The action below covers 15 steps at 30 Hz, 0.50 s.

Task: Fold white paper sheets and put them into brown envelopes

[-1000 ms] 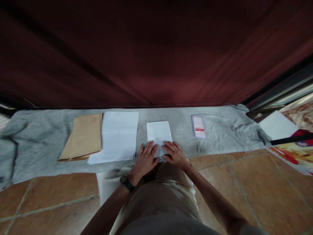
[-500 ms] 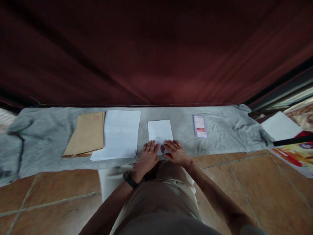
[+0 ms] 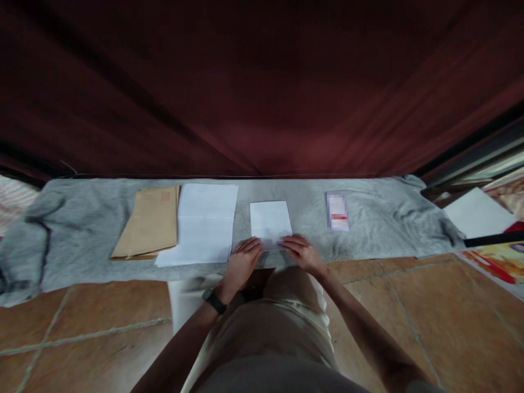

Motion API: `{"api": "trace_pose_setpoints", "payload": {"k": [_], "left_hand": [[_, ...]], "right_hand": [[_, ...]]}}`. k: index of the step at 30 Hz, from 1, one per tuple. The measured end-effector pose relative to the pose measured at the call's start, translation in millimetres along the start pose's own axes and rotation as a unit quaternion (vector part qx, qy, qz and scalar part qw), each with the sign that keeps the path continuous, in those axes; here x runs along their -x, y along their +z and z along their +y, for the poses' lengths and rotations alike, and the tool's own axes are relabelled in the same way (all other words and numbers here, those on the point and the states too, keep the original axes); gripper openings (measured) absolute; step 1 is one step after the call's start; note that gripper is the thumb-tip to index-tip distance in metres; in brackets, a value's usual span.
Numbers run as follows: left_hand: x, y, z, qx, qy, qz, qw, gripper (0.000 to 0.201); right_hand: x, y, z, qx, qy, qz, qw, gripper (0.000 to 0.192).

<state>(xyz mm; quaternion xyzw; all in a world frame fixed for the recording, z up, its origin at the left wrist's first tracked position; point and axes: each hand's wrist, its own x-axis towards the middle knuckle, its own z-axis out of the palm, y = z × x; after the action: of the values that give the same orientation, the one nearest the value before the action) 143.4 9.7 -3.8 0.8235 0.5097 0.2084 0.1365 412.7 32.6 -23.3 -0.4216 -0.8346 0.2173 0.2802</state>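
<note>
White paper is what this is all about: a small folded sheet sits on the grey cloth spread over the tiled floor, about midway along the cloth and close to its near edge. Both hands are on the sheet's near end. Left hand, watch on the wrist, has its fingers curled down onto the near left corner; right hand does the same on the near right corner. Neither is really gripping, more pinning and pressing with bent fingers.

My read is it's mid-fold, with the crease at the near edge being set. Next move probably calls for keeping both corners lined up while pressing along the fold, so it doesn't skew.

Toward the cloth's left end there's a bigger white sheet overlapping a brown envelope with a faint red stamp near its far corner, unreadable. Right of the fold lies a small slip, blurred, one red band, no legible text
</note>
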Motion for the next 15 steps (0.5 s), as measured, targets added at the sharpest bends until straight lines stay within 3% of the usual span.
{"api": "trace_pose_setpoints", "payload": {"k": [4, 8, 15], "left_hand": [[-5, 5.0, -12, 0.108, -0.064, 0.059, 0.990, 0.019], [-12, 5.8, -10, 0.164, -0.150, 0.086, 0.971, 0.018], [-22, 9.2, -5, 0.152, -0.226, 0.114, 0.956, 0.021]], "right_hand": [[-3, 6, 7, -0.039, 0.046, 0.059, 0.996, 0.023], [-10, 5, 7, -0.032, 0.102, 0.090, 0.990, 0.023], [-24, 1, 3, 0.029, 0.204, 0.044, 0.978, 0.034]]}}
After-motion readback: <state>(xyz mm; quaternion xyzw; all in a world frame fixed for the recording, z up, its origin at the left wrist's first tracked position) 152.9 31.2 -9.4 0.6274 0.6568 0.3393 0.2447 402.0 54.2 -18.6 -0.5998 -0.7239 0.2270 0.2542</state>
